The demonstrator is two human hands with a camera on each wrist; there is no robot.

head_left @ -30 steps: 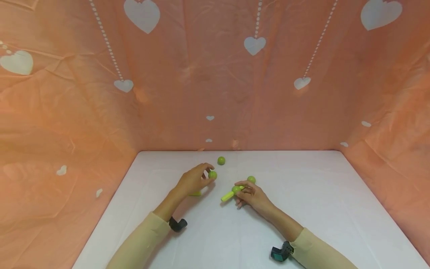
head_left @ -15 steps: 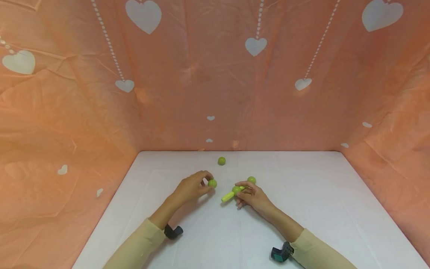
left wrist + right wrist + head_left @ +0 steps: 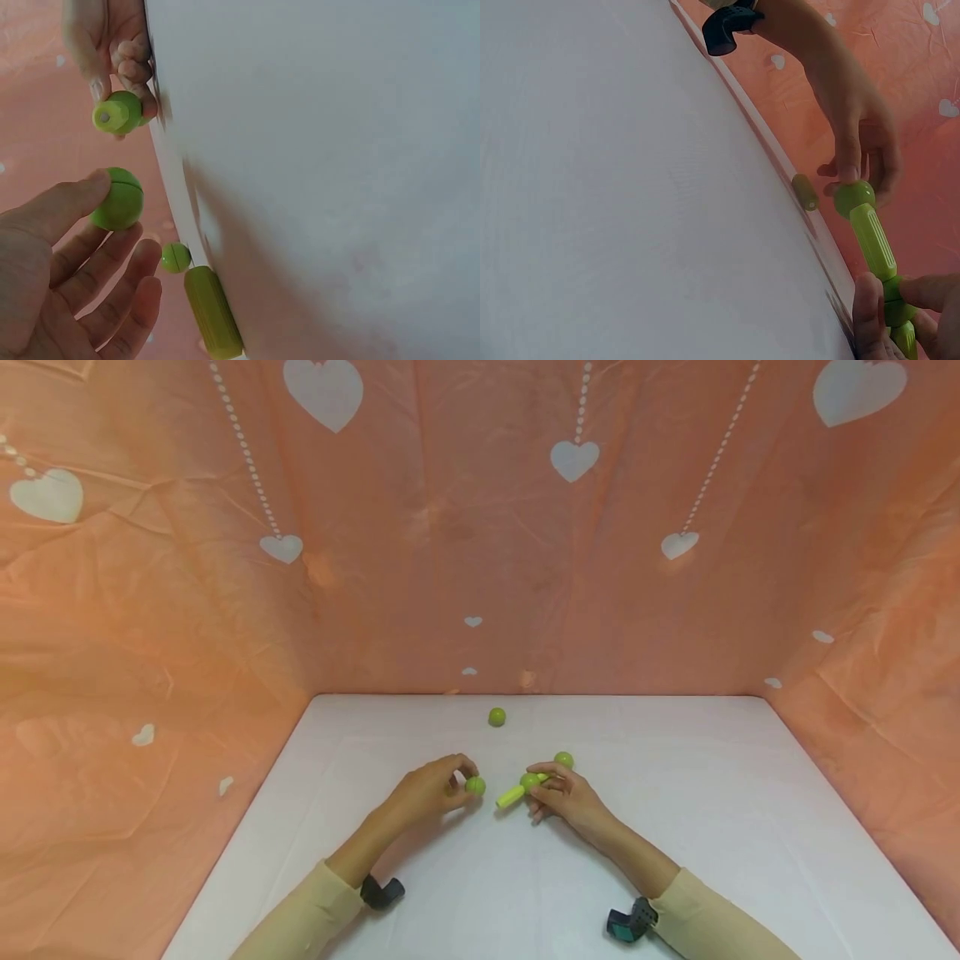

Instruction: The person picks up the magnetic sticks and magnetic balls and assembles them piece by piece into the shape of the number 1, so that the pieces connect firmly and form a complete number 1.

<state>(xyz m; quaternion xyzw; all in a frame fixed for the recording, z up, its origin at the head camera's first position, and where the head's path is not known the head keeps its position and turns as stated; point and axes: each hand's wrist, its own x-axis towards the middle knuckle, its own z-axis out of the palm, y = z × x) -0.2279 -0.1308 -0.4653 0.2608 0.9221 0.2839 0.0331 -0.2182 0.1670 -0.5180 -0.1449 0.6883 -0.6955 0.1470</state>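
Note:
My left hand (image 3: 431,789) pinches a green ball (image 3: 118,199) between thumb and fingers, above the table. To its right, my right hand (image 3: 573,800) grips a joined toy piece by its middle ball (image 3: 529,782). From that ball a ribbed yellow-green rod (image 3: 511,797) points toward the left hand. Another green ball (image 3: 564,761) is at the far end of the piece, past the fingers. In the right wrist view, the left hand's ball (image 3: 853,196) appears close to the rod's tip; whether they touch I cannot tell.
A loose green ball (image 3: 497,717) lies near the back of the white table (image 3: 675,827). A loose ribbed rod (image 3: 214,311) rests on the table beyond the left hand; that hand hides it in the head view. Orange cloth walls (image 3: 480,543) with white hearts enclose the table.
My left hand has come down and nearer with its ball, closer to level with the rod's tip. The right hand and its piece have stayed nearly still. The loose rod became hidden.

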